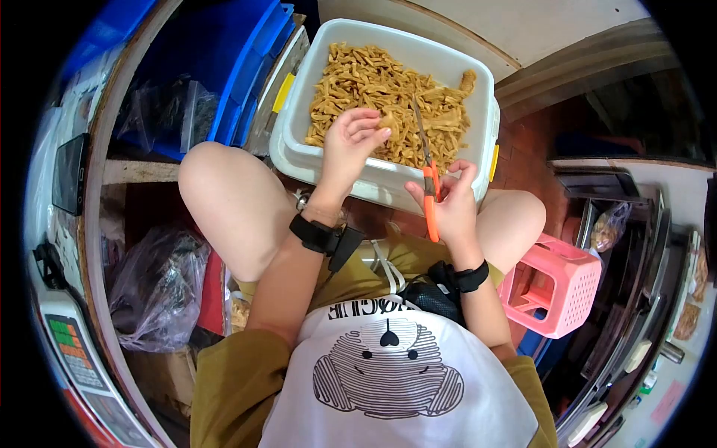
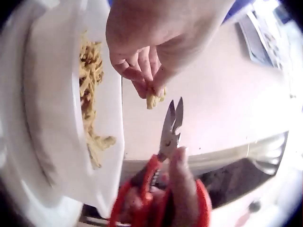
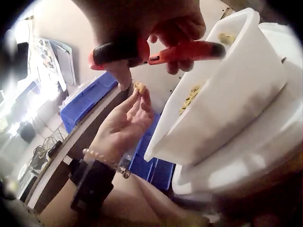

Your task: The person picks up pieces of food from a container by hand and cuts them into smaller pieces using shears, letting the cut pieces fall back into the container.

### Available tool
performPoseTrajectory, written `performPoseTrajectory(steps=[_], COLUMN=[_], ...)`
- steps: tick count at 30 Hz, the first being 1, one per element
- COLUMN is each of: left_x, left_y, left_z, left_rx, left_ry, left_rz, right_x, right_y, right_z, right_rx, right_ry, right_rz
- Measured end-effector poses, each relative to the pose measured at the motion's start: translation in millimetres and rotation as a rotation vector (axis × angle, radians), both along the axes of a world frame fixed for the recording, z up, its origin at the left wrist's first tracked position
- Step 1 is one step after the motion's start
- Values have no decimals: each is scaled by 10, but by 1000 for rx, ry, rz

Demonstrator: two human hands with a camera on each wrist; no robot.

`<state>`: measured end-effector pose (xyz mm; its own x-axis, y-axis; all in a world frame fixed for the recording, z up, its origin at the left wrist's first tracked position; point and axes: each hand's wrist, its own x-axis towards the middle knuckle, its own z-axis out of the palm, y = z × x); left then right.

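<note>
In the head view my left hand (image 1: 351, 145) is raised over the near side of a white tub (image 1: 482, 123) full of knobbly yellow-brown pieces (image 1: 358, 82). Thumb and fingertips pinch one small yellowish piece (image 2: 152, 100), clearest in the left wrist view. My right hand (image 1: 457, 213) grips a pair of scissors (image 2: 169, 137) by the orange-red handles (image 1: 430, 196). The blades stand slightly apart, with their tips just below the pinched piece in the left wrist view. In the head view the scissors point away from me across the heap.
Beneath the tub is another white container (image 1: 287, 157) with yellow clips (image 1: 284, 92). Blue bins (image 1: 250, 67) stand to the left, above a clear plastic bag (image 1: 160, 291). A pink stool (image 1: 571, 291) sits by the right knee. A scale (image 1: 82, 358) lies at far left.
</note>
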<state>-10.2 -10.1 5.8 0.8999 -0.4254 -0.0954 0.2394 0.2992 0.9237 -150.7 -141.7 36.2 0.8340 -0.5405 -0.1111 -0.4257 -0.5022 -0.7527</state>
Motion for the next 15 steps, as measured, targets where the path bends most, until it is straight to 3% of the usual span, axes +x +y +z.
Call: performPoseTrajectory(steps=[1,3,15], left_x=[10,37,65], left_y=[15,63,112], left_z=[6,27,-6], left_rx=[-1,-166,-255], left_ry=[-1,255,274], left_rz=[1,-55,-79], right_x=[-7,-17,-2], right_y=[7,28,57], right_z=[13,66,127], right_rx=[-1,-24,-47], right_ry=[-1,-47,23], right_rz=[1,81,197])
